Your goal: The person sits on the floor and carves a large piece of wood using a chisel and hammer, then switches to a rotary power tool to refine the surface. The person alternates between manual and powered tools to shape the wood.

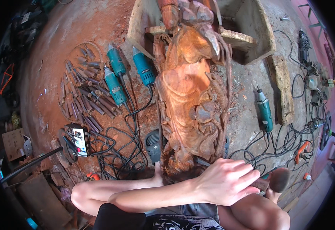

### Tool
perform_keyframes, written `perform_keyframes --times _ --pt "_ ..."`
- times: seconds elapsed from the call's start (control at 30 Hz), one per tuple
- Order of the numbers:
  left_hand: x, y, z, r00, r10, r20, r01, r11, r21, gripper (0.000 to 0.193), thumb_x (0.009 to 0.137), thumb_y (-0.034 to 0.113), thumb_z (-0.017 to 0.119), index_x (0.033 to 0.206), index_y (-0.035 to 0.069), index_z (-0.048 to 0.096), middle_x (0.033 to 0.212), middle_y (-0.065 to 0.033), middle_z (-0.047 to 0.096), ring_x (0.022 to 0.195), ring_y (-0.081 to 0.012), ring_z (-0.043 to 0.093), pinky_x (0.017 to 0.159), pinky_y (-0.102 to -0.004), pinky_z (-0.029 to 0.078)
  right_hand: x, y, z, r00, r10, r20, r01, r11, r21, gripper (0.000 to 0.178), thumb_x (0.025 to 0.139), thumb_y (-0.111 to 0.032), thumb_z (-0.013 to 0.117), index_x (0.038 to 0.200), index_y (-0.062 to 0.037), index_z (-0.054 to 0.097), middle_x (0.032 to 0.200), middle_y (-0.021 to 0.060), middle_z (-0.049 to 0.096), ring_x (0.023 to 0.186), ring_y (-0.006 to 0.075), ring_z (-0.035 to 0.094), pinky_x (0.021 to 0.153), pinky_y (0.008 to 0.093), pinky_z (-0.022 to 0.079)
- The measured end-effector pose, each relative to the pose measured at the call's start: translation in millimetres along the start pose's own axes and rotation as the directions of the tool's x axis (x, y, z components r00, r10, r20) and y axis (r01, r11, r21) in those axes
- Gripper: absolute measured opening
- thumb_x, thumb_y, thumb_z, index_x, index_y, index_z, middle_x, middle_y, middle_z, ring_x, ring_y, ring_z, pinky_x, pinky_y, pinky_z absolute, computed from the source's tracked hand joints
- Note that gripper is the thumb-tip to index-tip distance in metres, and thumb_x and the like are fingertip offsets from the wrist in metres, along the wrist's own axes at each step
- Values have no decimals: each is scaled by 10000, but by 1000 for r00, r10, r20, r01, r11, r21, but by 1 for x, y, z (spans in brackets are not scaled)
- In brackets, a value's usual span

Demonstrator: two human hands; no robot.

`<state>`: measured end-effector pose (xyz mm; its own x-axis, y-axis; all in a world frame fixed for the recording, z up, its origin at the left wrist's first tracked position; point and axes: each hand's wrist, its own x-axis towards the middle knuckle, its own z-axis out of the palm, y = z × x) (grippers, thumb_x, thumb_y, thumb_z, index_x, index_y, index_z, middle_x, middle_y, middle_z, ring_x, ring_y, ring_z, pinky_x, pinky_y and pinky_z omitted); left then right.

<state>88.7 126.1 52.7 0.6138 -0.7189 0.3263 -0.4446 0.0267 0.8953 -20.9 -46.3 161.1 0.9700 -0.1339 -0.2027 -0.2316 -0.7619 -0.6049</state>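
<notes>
A large reddish-brown wood carving (184, 99) lies lengthwise in front of me. My left hand (228, 181) reaches across to the right with its fingers curled round a chisel. The brown chisel handle (261, 184) sticks out past my fingers, and its dark blade (202, 162) shows at the carving's near end. Beside the handle's end is a dark, rounded, slightly blurred mallet head (279, 180). Of my right hand (273, 196) only a small patch shows under the mallet head; my knee hides the rest, and its fingers cannot be made out clearly.
Many loose chisels (87, 92) lie heaped at left, beside teal power grinders (142, 69). A control box (79, 142) stands among tangled black cables. A wooden crate (265, 30) props the carving's far end. At right are another teal grinder (265, 111) and a timber block (281, 88).
</notes>
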Motion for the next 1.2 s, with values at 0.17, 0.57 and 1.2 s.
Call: perform_keyframes --times 0.17,0.57,1.2 --pt "2 -5 4 999 -23 36 21 998 65 382 878 346 772 1065 30 665 793 -30 576 674 -189 611 548 -320 508 -50 117 75 841 306 -447 -285 952 114 352 759 -31 802 1056 -40 612 986 69 625 868 170 606 812 338 494" --pt "7 8 6 979 203 4 -200 964 175 402 880 268 752 1160 -18 713 797 -5 562 668 -131 546 540 -283 445 -53 141 79 787 538 -304 -318 774 547 479 751 -36 830 1162 -44 583 968 37 597 848 165 599 793 328 514" --pt "-8 -5 11 977 174 -121 -191 970 -148 368 829 322 770 967 0 657 819 -65 575 693 -229 597 562 -379 495 8 -1 14 998 64 -29 -58 985 161 486 783 -24 802 1215 19 583 1079 117 615 947 219 626 939 339 480"
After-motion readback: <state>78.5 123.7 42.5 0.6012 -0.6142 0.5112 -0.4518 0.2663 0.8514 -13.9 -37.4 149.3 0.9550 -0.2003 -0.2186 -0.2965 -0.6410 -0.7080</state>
